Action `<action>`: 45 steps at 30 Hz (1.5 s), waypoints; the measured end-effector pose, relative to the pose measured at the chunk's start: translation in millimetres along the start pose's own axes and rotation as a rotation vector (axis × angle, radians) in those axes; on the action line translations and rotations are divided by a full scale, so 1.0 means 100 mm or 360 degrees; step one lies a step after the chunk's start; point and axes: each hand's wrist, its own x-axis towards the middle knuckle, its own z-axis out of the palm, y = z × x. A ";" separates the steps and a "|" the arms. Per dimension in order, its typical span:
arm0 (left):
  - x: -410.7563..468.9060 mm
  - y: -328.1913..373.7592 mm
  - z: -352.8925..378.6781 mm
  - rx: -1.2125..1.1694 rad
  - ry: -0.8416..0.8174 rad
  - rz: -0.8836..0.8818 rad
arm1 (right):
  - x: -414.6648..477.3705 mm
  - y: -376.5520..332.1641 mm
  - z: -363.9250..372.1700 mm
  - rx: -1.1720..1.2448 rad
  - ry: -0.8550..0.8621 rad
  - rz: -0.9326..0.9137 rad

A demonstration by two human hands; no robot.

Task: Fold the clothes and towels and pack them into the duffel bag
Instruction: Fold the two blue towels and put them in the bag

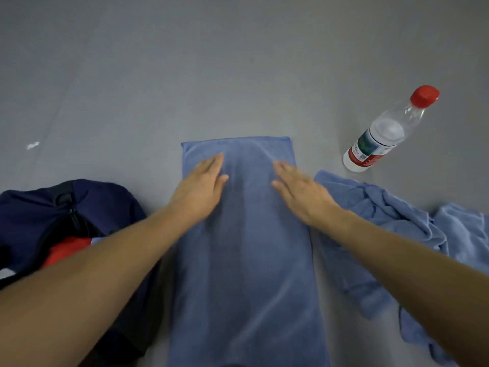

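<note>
A blue towel [246,260] lies flat in a long folded strip on the grey floor, running from the bottom edge up to the middle. My left hand [202,188] rests palm down on its upper left part, fingers together and extended. My right hand [300,190] lies flat on its upper right part, slightly blurred. Neither hand holds anything. A navy duffel bag [105,202] sits at the left, its zip open, with something red [66,251] showing inside. More blue cloth [391,223] lies crumpled at the right.
A clear plastic water bottle [383,136] with a red cap stands on the floor at the upper right, beyond the crumpled cloth. The grey floor [185,75] stretches away beyond the towel. A small white scrap [33,145] lies at the far left.
</note>
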 end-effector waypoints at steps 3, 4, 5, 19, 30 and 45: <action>0.36 -0.22 0.08 0.0137 -0.0214 -0.0117 | 0.47 0.15 0.03 -0.0080 0.0061 0.0155; 0.43 -0.29 0.10 0.0191 -0.0248 -0.0111 | 0.58 0.22 0.06 -0.0211 0.0064 0.0146; 0.46 -0.35 0.12 0.0230 -0.0257 -0.0087 | 0.64 0.26 0.09 -0.0314 0.0033 0.0135; 1.17 -0.83 -0.12 0.0266 0.0181 -0.0309 | 1.01 0.64 0.03 -0.0502 -0.0039 0.0131; 0.88 -0.71 -0.27 0.0113 0.0385 -0.0291 | 0.87 0.38 -0.17 0.0375 0.0670 0.0248; -1.71 -0.18 -0.52 -0.0038 0.0529 0.0261 | -1.70 -0.04 -0.31 0.0519 0.0561 0.0208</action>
